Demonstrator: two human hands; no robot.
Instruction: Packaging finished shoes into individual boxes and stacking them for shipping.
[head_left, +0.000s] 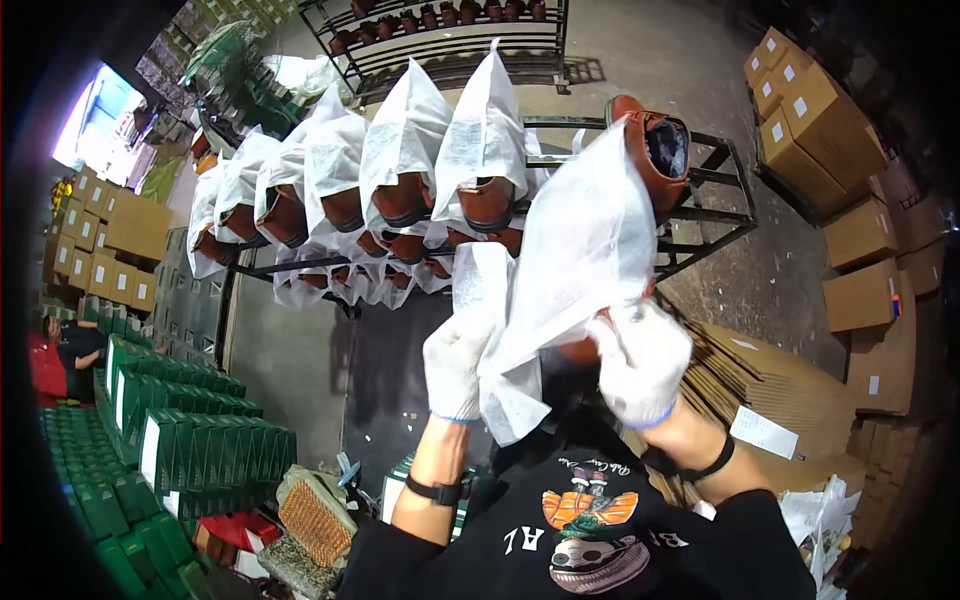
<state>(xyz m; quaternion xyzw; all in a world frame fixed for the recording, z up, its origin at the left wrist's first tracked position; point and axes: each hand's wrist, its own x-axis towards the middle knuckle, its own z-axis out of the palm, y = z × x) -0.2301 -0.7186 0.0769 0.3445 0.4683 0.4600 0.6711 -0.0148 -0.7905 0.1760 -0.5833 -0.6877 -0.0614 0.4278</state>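
Observation:
Both my hands wear white gloves. My left hand [455,365] grips the lower edge of a white fabric bag [580,250], and my right hand [640,360] pinches the same bag on its right side. A brown shoe seems to be inside, with a bit of brown showing at the bag's mouth [578,350]. Just beyond the bag, a brown boot [655,150] stands bare on the metal rack [715,215]. To its left on the rack, several brown boots wrapped in white bags [400,160] stand in a row.
Green shoe boxes [190,420] are stacked at my left, with a brush [315,520] near them. Flat cardboard sheets [770,385] lie at my right, brown cartons [820,130] beyond. Another shoe rack [440,30] stands at the back. A person [70,345] sits far left.

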